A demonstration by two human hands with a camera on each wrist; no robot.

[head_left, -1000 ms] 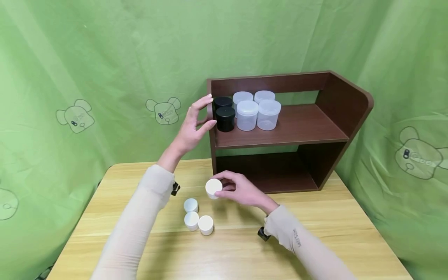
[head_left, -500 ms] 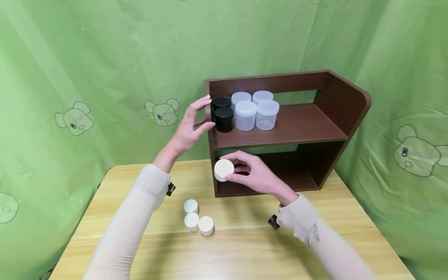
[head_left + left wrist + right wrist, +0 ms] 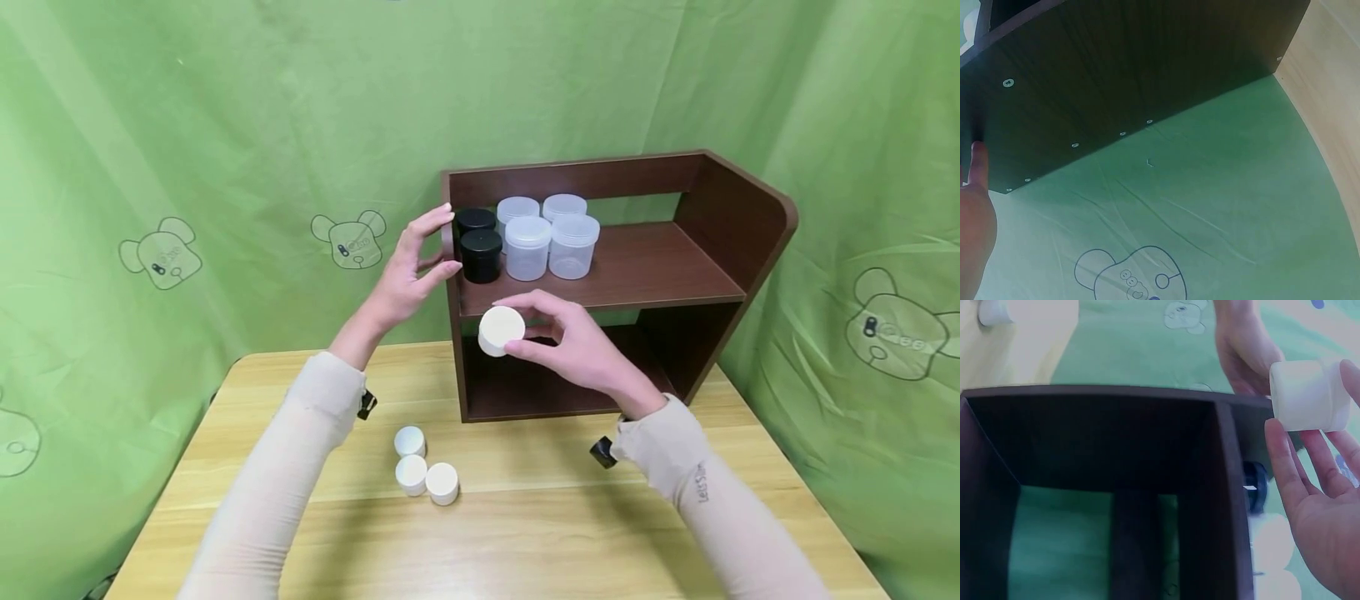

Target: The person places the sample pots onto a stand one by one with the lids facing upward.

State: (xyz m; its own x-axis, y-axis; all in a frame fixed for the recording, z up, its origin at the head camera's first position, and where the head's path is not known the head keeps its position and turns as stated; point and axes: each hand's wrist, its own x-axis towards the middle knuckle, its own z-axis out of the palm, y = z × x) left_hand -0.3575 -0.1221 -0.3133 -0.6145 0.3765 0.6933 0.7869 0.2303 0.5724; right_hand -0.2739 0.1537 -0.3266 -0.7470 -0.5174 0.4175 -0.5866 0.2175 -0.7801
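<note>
Right hand (image 3: 573, 346) pinches a small white cylindrical plastic jar (image 3: 501, 329) between thumb and fingers; grip is firm on its side. Jar is in the air before the two-tier dark brown wooden shelf (image 3: 637, 267), roughly level with the upper board's front edge, off the table. Left hand (image 3: 405, 279) is at the shelf's left side panel (image 3: 1116, 69), thumb reaching across the front edge, one finger against the outer face; can't tell whether it clamps or just rests.

Upper board: two black round lidded jars (image 3: 481, 258) at left end, one behind the other; just beside them, four frosted translucent plastic jars (image 3: 527, 250), two front, two back. Three more small white cylinders (image 3: 412, 475) sit close together on the pale wood-grain table (image 3: 540, 533), left of the shelf's front. Green curtain with bear-head outlines (image 3: 225, 125) hangs behind.
</note>
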